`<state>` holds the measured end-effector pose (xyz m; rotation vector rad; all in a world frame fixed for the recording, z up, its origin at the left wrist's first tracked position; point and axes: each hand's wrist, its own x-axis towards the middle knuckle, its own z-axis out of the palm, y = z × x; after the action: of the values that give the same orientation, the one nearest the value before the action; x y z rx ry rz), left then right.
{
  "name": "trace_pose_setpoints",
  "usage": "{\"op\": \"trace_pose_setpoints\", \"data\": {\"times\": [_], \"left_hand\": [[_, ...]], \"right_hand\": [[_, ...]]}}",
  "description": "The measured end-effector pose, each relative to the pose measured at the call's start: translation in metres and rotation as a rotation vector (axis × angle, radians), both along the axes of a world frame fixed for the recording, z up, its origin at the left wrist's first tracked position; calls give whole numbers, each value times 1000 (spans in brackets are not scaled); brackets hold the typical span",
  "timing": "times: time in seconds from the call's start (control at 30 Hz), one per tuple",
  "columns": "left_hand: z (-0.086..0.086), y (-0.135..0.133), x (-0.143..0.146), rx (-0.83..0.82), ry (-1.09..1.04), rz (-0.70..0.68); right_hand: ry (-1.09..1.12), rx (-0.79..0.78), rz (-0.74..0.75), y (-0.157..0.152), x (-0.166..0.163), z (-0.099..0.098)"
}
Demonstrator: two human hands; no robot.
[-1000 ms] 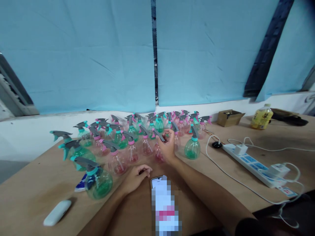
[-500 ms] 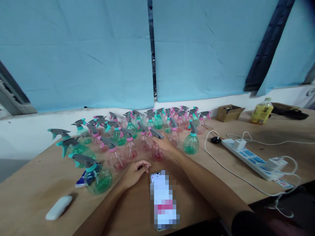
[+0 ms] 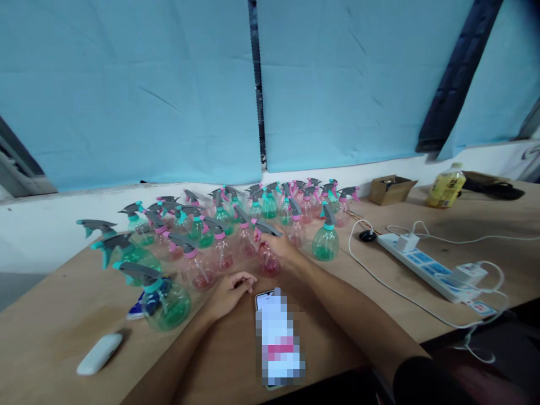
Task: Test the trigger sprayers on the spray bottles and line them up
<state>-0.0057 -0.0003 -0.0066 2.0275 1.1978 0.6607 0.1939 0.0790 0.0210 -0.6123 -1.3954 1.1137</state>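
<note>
My right hand [image 3: 276, 246] is wrapped round the neck of a pink spray bottle [image 3: 269, 265], just under its grey trigger head. The bottle stands upright on the wooden table with a little pink liquid at the bottom. My left hand [image 3: 232, 289] rests on the table, fingers loosely curled, thumb apart, with nothing visible in it. A phone [image 3: 278, 337] with a lit, blurred screen lies between my forearms. Close to my left hand stand a pink spray bottle [image 3: 199, 273] and a green spray bottle [image 3: 169, 309].
Several more pink and green spray bottles crowd toward the wall. At left lies a white case [image 3: 100, 354]. On the right are a power strip [image 3: 426, 267] with white cables, a green spray bottle [image 3: 325, 244], a cardboard box [image 3: 391, 192] and a yellow drink bottle [image 3: 446, 187].
The view has shifted slightly. My right hand's fingers have moved a little at the neck of the pink spray bottle, which stays in place. My left hand is nearly still.
</note>
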Motion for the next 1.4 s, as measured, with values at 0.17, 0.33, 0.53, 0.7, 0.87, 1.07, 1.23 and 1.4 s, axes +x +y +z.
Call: {"op": "trace_pose_setpoints", "data": {"times": [0.17, 0.33, 0.53, 0.7, 0.87, 1.07, 1.23, 1.4], "left_hand": [[1, -1, 0, -9, 0, 2], [2, -1, 0, -4, -3, -5], [-1, 1, -1, 6, 0, -15], [-2, 1, -1, 7, 16, -4], [1, 0, 0, 9, 21, -9], [-1, 0, -1, 14, 13, -9], [-3, 1, -1, 6, -5, -15], [0, -1, 0, -2, 8, -1]], "right_hand": [[-23, 16, 139, -5, 4, 3], [-15, -37, 158, -10, 1, 6], [2, -65, 215, -5, 2, 2], [-43, -37, 229, 0, 4, -2], [22, -77, 209, -3, 0, -2], [-44, -48, 197, -3, 3, -1], [-63, -64, 181, -7, 3, 2], [19, -90, 222, -11, 1, 4]]}}
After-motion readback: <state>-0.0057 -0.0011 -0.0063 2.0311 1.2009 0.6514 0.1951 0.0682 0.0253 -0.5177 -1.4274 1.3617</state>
